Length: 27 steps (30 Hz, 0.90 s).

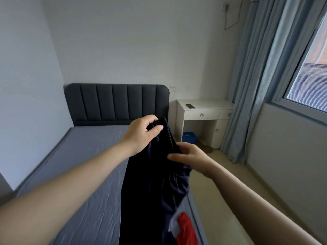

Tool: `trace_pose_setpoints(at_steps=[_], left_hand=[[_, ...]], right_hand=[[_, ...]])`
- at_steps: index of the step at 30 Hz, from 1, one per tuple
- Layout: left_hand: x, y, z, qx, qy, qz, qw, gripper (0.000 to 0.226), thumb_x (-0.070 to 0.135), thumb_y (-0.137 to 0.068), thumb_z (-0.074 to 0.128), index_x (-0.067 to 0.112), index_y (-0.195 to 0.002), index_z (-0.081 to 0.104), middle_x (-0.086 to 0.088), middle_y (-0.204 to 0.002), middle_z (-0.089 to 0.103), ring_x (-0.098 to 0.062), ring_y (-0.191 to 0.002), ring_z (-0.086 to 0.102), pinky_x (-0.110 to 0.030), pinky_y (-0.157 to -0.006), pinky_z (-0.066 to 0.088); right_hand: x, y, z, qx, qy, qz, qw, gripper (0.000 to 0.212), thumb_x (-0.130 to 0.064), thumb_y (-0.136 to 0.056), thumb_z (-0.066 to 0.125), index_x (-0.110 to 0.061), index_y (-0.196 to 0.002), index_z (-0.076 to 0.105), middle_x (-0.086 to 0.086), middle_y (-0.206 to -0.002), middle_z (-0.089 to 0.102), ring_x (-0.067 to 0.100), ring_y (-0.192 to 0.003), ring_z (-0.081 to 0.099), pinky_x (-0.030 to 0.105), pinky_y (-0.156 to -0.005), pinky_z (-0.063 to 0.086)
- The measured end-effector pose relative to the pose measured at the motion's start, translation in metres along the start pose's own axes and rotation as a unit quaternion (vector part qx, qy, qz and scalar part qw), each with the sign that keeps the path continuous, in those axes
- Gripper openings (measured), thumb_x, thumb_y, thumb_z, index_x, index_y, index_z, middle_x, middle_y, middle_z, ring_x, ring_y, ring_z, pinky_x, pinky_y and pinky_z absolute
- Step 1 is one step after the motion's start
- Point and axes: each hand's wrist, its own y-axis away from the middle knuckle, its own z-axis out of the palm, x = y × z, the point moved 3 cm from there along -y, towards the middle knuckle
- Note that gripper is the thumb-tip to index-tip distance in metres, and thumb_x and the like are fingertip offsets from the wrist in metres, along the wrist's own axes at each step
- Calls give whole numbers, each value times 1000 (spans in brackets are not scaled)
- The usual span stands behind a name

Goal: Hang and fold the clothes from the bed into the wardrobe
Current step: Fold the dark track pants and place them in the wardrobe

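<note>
1. Navy trousers point(155, 191), shorts maybe, hang over the bed point(79, 165); left hand point(141, 133) and right hand point(191, 158) each have fingers point(156, 129) pinched on the elastic waistband point(169, 133).
2. Looks like the straighten-out step before folding.
3. Next: line up the legs; wardrobe isn't in view.

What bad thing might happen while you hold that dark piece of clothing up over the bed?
1. The dark garment hangs long from the left hand and right hand. Its low end may brush the red garment, which lies near the edge of the bed, and sweep it onto the floor.
2. Both hands grip the bunched waistband close together, so the cloth may fold crooked or slip loose.
</note>
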Motion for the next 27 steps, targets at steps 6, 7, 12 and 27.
trace_pose_setpoints(at_steps=[6,7,12,27], left_hand=[[7,-7,-21,50,0,-10,999,15,21,-94,57,9,-86,61,-7,-75,66,-11,-65,58,-18,-64,42],[7,-9,-27,61,2,-12,998,15,21,-94,57,9,-86,62,-5,-74,67,-6,-64,59,-14,-64,42],[3,-14,-55,95,-3,-28,995,20,23,-95,55,7,-85,61,4,-65,63,2,-59,57,-8,-58,40],[-11,-33,-132,141,8,-95,985,17,48,-86,63,31,-88,63,14,-79,68,2,-70,64,-16,-59,46]], right_hand=[[12,2,0,58,263,-47,962,48,-30,-74,77,-19,-117,57,1,-104,63,18,-96,60,41,-85,52],[13,1,-1,59,270,-49,960,47,-31,-75,77,-20,-116,57,0,-103,63,17,-95,59,39,-84,52],[18,-6,-4,63,248,-70,964,31,-30,-84,71,-19,-111,59,0,-98,64,15,-89,61,36,-79,53],[-155,-23,-107,332,157,-265,892,14,-21,-79,76,-23,-91,69,-11,-85,68,-3,-78,60,10,-74,43]])
